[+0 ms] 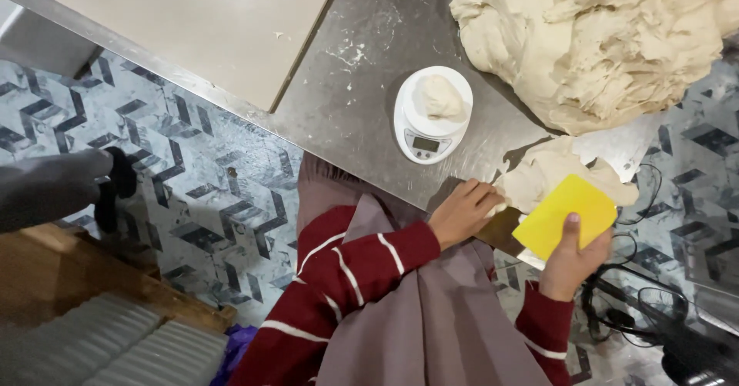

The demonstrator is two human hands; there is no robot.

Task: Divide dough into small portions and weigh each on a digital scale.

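Gripping a yellow scraper (564, 215) in the right hand (571, 259), the person curls the left hand (463, 210) onto a small dough piece (548, 172) at the steel table's (362, 101) near edge, between both hands, left touching.

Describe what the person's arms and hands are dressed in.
Both arms wear long dark red sleeves with thin white stripes, ending at the wrists. The left hand and right hand are bare, with no gloves; no rings or watch can be made out. A mauve-grey cloth, probably an apron or scarf, hangs between the arms.
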